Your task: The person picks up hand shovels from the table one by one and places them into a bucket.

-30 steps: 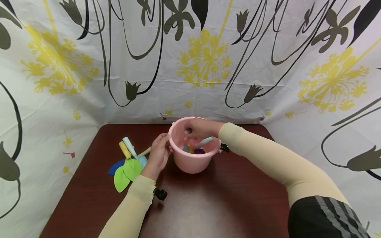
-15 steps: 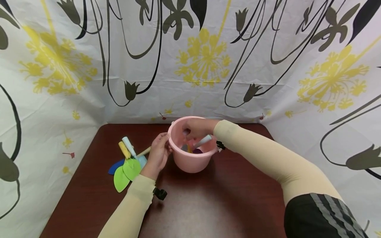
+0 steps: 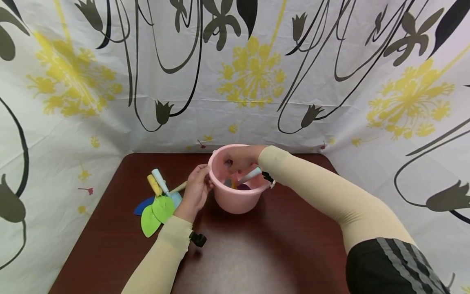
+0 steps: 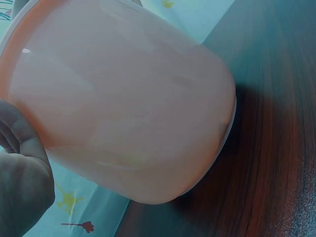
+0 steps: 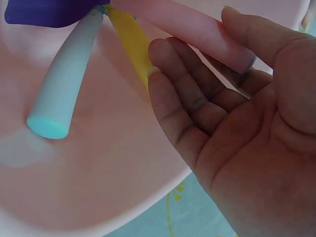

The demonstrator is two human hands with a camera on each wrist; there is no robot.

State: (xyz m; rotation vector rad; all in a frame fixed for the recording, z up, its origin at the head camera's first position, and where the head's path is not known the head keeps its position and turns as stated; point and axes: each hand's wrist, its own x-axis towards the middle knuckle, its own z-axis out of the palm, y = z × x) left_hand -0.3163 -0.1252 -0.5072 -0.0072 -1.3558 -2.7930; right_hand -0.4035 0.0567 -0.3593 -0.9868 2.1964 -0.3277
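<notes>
A pink bucket (image 3: 236,202) stands on the dark table. My left hand (image 3: 197,185) grips its rim at the left, and the left wrist view shows fingers at the rim of the bucket (image 4: 133,98). My right hand (image 3: 240,158) reaches inside it. In the right wrist view, the thumb and fingers of my right hand (image 5: 237,108) hold a pink handle (image 5: 197,32) near its end; the tool's other end is out of sight. Beside it in the bucket are a light blue handle (image 5: 64,84), a yellow handle (image 5: 131,42) and a purple piece (image 5: 44,10).
Left of the bucket lies a pile of toy tools: two green leaf-shaped pieces (image 3: 150,220), a yellow handle (image 3: 154,185), a light blue handle (image 3: 160,180) and a blue piece (image 3: 143,206). A patterned curtain (image 3: 235,81) hangs behind and beside the table (image 3: 257,257).
My right hand has moved slightly left and deeper into the bucket. The light blue handle in the bucket has shifted a little. My left hand stays at the rim.
</notes>
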